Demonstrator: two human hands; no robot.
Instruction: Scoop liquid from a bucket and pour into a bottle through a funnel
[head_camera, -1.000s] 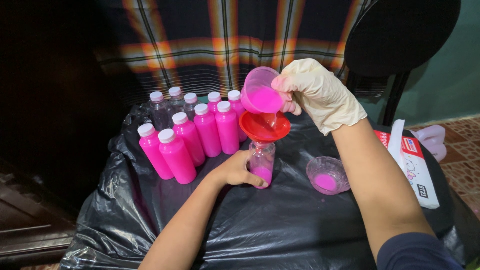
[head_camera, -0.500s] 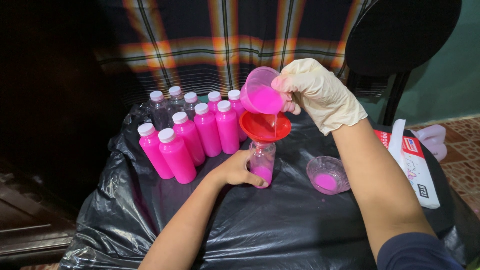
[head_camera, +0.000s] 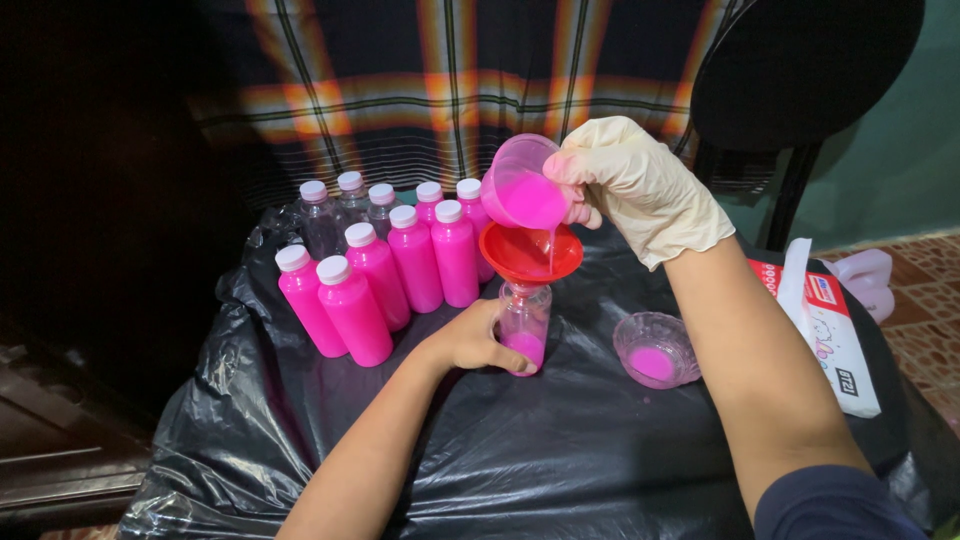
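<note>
My right hand (head_camera: 640, 185), in a cream glove, grips a small clear cup (head_camera: 522, 185) of pink liquid tilted over a red funnel (head_camera: 530, 252). A thin pink stream falls into the funnel. The funnel sits in the neck of a clear bottle (head_camera: 525, 325) with pink liquid at its bottom. My bare left hand (head_camera: 470, 340) wraps around that bottle near its base, on black plastic sheeting (head_camera: 520, 450).
Several capped bottles (head_camera: 390, 265) stand in rows to the left, most filled pink, a few clear ones at the back. A small glass bowl (head_camera: 655, 350) with pink liquid sits to the right. A white packet (head_camera: 830, 325) lies at the right edge. A dark chair (head_camera: 800, 80) stands behind.
The cup has tipped slightly further and the stream keeps running into the funnel. Both hands stay where they were.
</note>
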